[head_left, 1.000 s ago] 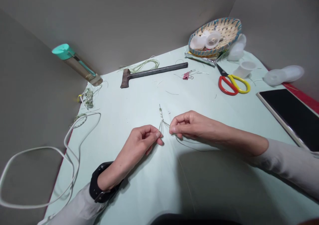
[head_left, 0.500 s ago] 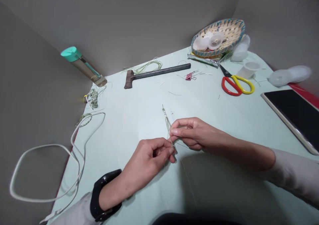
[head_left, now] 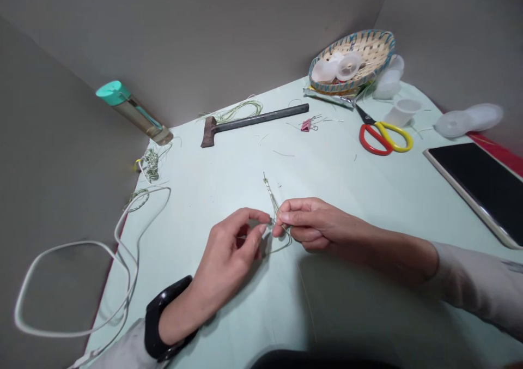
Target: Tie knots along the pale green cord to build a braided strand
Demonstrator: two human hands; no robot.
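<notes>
head cam | forward-down | close over table [head_left: 368,194] | 1 view

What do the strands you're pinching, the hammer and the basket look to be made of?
Strands: thin pale-green cord or wire, stiff enough to hold loops. Hammer: dark, dull metal, head rusty brown. Basket: woven straw or bamboo, matte tan with blue rim binding.

We see soft, even light from above; our own broad shadow darkens the surface [head_left: 368,194] at 6 o'clock. Edges bow with wide-angle distortion; focus stays sharp, glare-free.
</notes>
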